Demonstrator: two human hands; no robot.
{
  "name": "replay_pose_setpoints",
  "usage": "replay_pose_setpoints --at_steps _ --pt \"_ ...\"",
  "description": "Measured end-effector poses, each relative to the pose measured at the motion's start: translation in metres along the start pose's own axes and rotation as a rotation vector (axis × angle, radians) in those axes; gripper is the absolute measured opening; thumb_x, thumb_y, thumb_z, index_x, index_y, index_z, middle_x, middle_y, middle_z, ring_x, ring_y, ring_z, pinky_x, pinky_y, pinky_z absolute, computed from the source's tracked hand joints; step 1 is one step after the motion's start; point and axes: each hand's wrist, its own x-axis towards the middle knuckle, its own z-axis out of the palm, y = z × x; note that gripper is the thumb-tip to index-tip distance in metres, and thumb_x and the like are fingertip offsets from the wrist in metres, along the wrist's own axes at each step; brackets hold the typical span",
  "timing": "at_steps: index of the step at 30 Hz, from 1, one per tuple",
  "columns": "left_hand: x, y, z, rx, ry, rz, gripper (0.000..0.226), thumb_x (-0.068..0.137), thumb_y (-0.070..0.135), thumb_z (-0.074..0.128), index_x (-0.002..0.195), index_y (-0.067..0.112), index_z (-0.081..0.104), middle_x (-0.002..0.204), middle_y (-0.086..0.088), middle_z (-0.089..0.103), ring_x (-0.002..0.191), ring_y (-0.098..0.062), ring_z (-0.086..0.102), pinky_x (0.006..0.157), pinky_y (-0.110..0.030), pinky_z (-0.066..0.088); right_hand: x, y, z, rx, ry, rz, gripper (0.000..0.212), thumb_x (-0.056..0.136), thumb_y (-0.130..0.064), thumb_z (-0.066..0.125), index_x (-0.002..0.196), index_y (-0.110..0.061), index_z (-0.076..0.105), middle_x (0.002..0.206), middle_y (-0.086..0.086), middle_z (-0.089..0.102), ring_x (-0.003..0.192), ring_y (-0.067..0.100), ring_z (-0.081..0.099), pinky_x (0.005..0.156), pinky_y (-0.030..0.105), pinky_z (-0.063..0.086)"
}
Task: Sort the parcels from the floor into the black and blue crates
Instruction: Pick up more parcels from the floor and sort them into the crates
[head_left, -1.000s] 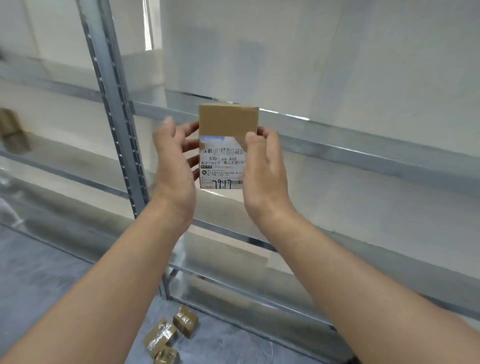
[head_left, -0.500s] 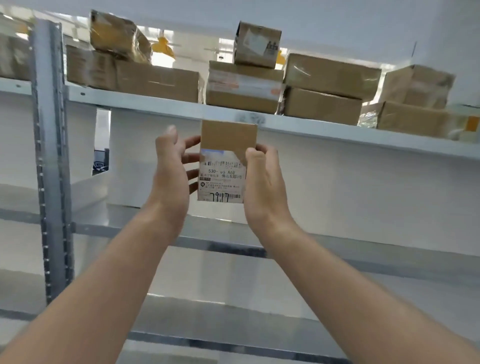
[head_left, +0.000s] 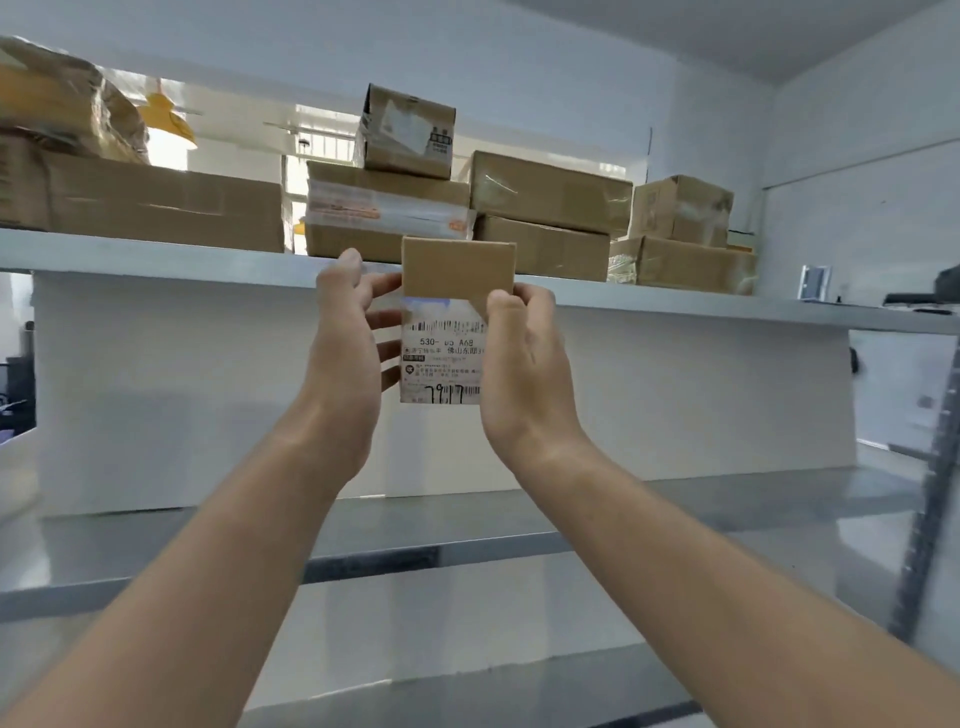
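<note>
The parcel (head_left: 458, 270) stands upright (label (head_left: 441, 358) facing the person), right hand (head_left: 524, 364) pinching its edge, left hand (head_left: 343, 353) bracing it with straight fingers.

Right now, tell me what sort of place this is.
Probably a parcel storeroom or sorting depot: metal shelving, taped cardboard boxes stacked on it, and a parcel with a printed shipping label held up in front.

You face a grey metal rack (head_left: 156, 254) whose top shelf carries stacked cardboard boxes (head_left: 550, 192), with a small taped box (head_left: 408, 135) perched highest. A white panel (head_left: 156, 389) stands beneath.
</note>
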Motion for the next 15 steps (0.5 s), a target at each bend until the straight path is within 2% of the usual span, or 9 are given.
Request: replay_pose_setpoints --at_steps 4,8,10,12,15 --pt "0.004 -0.019 0.029 -0.104 -0.109 -0.076 0.062 0.106 0.06 0.021 0.125 0.024 0.068 0.102 -0.002 0.075 0.099 -0.023 0.069 0.092 -0.042 0.053 -0.003 -0.003 -0.022 -0.146 0.208 0.003 0.046 0.092 -0.06 0.033 0.118 -0.029 0.055 0.124 0.003 0.061 0.107 0.017 0.06 0.091 0.045 0.055" --pt "-0.005 -0.034 0.066 -0.178 -0.244 -0.161 0.062 0.105 0.06 0.023 0.124 0.023 0.069 0.101 -0.002 0.075 0.098 -0.022 0.068 0.091 -0.043 0.053 -0.017 -0.004 -0.059 -0.289 0.366 0.014 0.039 0.108 -0.051 0.038 0.129 -0.023 0.056 0.128 -0.001 0.055 0.105 0.003 0.053 0.085 0.033 0.045" --pt "-0.014 -0.038 0.087 -0.208 -0.315 -0.191 0.062 0.106 0.06 0.022 0.123 0.023 0.069 0.097 0.0 0.075 0.096 -0.022 0.069 0.092 -0.044 0.053 -0.027 -0.003 -0.084 -0.348 0.41 0.043 0.035 0.112 -0.047 0.038 0.133 -0.024 0.055 0.13 -0.002 0.054 0.106 0.002 0.053 0.084 0.03 0.045" --pt "-0.026 -0.041 0.11 -0.239 -0.376 -0.221 0.061 0.105 0.06 0.023 0.121 0.024 0.069 0.093 0.002 0.075 0.096 -0.022 0.07 0.096 -0.046 0.053 -0.04 -0.005 -0.11 -0.386 0.455 0.06 0.04 0.11 -0.053 0.036 0.133 -0.026 0.053 0.13 -0.001 0.056 0.108 0.007 0.057 0.085 0.032 0.05" --pt "-0.055 -0.045 0.143 -0.25 -0.463 -0.273 0.059 0.105 0.06 0.024 0.118 0.025 0.07 0.095 0.001 0.074 0.097 -0.024 0.069 0.103 -0.05 0.051 -0.062 -0.009 -0.149 -0.423 0.531 0.078 0.054 0.096 -0.061 0.03 0.132 -0.029 0.054 0.131 0.002 0.061 0.112 0.014 0.063 0.086 0.035 0.055"
